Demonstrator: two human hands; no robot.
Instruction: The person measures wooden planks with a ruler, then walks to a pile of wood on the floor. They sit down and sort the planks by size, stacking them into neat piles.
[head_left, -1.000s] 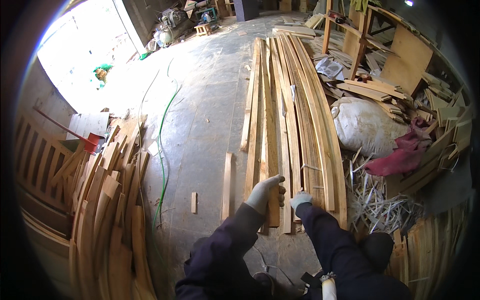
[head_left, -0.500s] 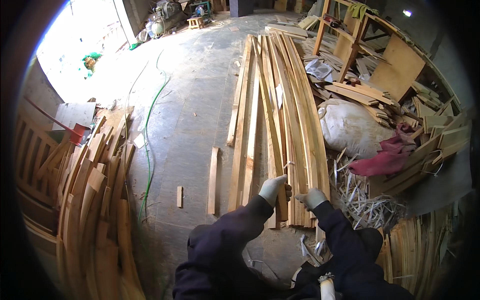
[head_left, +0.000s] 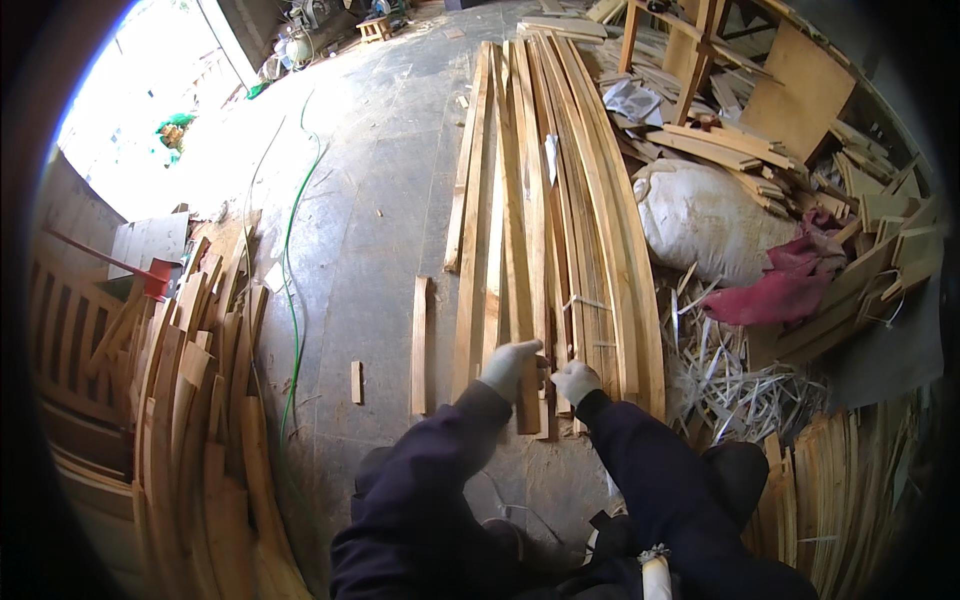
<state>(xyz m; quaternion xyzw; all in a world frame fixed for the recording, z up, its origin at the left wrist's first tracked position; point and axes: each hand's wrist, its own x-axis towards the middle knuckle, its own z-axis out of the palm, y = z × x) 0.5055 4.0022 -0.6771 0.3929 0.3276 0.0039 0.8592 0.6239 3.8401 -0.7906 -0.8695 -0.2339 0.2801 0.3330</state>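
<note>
Long, narrow wooden planks [head_left: 610,270] lie side by side on the floor, running away from me. My left hand [head_left: 508,370], in a pale glove, is wrapped round the near end of one long plank [head_left: 514,270]; this plank slants across its neighbours. Just to the right, my right hand [head_left: 577,382], also gloved, has its fingers closed at the near end of a narrow plank [head_left: 559,300] in the stack. The fingertips there are partly hidden. A thin white strap [head_left: 588,302] crosses some planks beyond my right hand.
A short plank [head_left: 419,345] and a small block [head_left: 356,383] lie left of the stack. Further left are a green hose [head_left: 292,250] and piled wood pieces [head_left: 170,400]. On the right are a white sack [head_left: 700,220], a red cloth [head_left: 770,290] and tangled strips [head_left: 740,390].
Both hands have shifted left, the left one carrying the near end of its slanted plank along. My right hand has left the planks further right and come closer to my left hand. The view has tilted down.
</note>
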